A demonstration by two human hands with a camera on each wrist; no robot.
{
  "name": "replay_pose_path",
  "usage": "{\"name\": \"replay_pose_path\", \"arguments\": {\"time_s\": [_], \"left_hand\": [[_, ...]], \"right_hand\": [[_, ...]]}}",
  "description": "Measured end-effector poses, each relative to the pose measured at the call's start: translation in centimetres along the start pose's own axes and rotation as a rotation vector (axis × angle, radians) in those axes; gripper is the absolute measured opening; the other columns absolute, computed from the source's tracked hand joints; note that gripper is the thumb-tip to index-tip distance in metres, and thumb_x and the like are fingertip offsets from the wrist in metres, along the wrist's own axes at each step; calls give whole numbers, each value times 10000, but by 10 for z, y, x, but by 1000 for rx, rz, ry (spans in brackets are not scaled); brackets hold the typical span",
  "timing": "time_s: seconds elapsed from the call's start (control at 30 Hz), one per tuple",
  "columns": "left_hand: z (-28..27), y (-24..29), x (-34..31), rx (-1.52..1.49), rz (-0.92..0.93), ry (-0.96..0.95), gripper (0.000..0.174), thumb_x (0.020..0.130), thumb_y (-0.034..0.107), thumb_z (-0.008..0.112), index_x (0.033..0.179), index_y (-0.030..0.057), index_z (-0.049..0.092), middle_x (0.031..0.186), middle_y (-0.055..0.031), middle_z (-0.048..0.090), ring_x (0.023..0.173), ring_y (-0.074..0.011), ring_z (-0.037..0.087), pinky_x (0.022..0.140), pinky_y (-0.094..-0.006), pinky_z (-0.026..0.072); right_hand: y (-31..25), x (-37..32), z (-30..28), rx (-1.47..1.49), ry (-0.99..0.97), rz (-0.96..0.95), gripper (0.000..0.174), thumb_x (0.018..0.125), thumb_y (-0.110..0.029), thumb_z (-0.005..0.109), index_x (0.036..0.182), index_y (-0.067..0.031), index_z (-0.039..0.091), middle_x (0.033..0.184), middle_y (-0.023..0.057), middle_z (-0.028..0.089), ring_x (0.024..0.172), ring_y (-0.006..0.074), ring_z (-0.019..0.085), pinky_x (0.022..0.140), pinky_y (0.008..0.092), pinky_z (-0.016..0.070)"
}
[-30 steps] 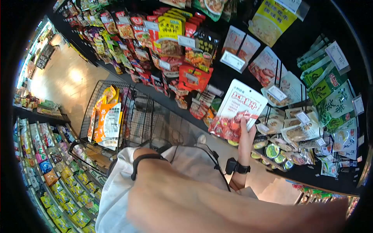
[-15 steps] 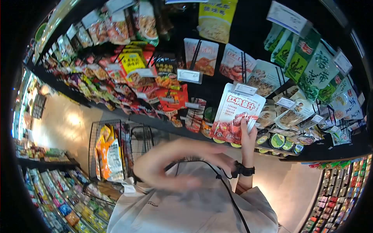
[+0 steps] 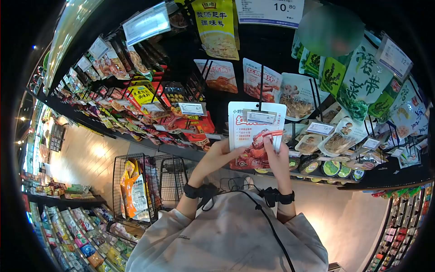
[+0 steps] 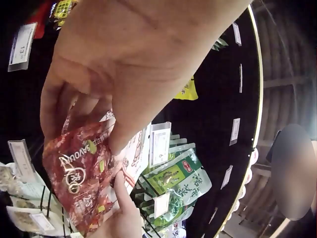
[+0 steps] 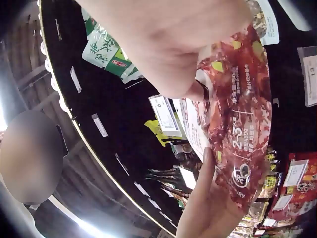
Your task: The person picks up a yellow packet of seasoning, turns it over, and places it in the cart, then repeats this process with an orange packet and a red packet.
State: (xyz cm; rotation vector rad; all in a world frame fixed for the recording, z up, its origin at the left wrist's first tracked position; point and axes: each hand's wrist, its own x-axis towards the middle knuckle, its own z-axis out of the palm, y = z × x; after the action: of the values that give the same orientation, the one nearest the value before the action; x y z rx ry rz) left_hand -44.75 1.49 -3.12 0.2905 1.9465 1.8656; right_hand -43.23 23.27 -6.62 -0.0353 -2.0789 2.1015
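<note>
A white and red seasoning sauce pouch point(image 3: 247, 144) is held upright in front of the person, close to the hanging rack. My left hand point(image 3: 219, 156) grips its lower left side, thumb across the front. On the lower right side my right hand point(image 3: 277, 159) pinches it, its thumb over the printed food picture. A price tag point(image 3: 259, 117) overlaps the pouch's upper part in the head view. In the left wrist view the pouch's red lower part point(image 4: 84, 178) shows between both hands. The right wrist view shows the same red part point(image 5: 240, 114).
Matching pouches point(image 3: 263, 80) hang on hooks just behind, beside green seaweed packets point(image 3: 362, 79) and a yellow pouch point(image 3: 216, 29). A wire cart point(image 3: 118, 181) holding orange packages point(image 3: 136, 195) stands at lower left. Price tags point(image 3: 270, 12) stick out from the rack.
My left hand has swung in from across the body and taken hold of the pouch's left side. The right hand has kept its grip. The head view has turned, and the pouch appears further left.
</note>
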Motion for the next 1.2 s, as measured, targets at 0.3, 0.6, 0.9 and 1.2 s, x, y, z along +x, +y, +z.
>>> {"name": "replay_pose_path", "arguments": {"time_s": [0.3, 0.6, 0.9, 1.2], "left_hand": [[16, -6, 14, 60, -40, 126, 400, 956, 171, 693, 1294, -15, 587, 1065, -40, 696, 880, -69, 628, 747, -247, 525], [10, -5, -4, 209, 72, 392, 526, 952, 140, 684, 1399, -8, 450, 1156, -117, 629, 961, -148, 663, 785, -287, 532], [-10, 3, -62, 244, -58, 528, 452, 999, 187, 624, 1400, 31, 486, 1164, -69, 627, 966, -129, 621, 805, -265, 506], [-50, -16, -174, 157, -12, 662, 356, 1000, 149, 598, 1328, 14, 557, 1168, -66, 661, 1017, -117, 619, 831, -269, 510]], "right_hand": [[14, 18, -15, -11, -40, 103, 297, 1004, -295, 623, 929, -9, 656, 730, -73, 561, 665, 16, 442, 566, 217, 334], [65, 127, 4, 47, 61, -144, 333, 1015, -296, 601, 964, 29, 647, 793, 17, 645, 728, 74, 545, 656, 266, 447], [89, 200, 4, -88, 127, -135, 386, 974, -286, 646, 1039, 95, 660, 989, 137, 724, 920, 178, 631, 875, 323, 469], [106, 168, 3, -316, 230, -386, 361, 948, -112, 623, 1241, 80, 533, 1133, 156, 647, 1046, 215, 597, 969, 354, 444]]}}
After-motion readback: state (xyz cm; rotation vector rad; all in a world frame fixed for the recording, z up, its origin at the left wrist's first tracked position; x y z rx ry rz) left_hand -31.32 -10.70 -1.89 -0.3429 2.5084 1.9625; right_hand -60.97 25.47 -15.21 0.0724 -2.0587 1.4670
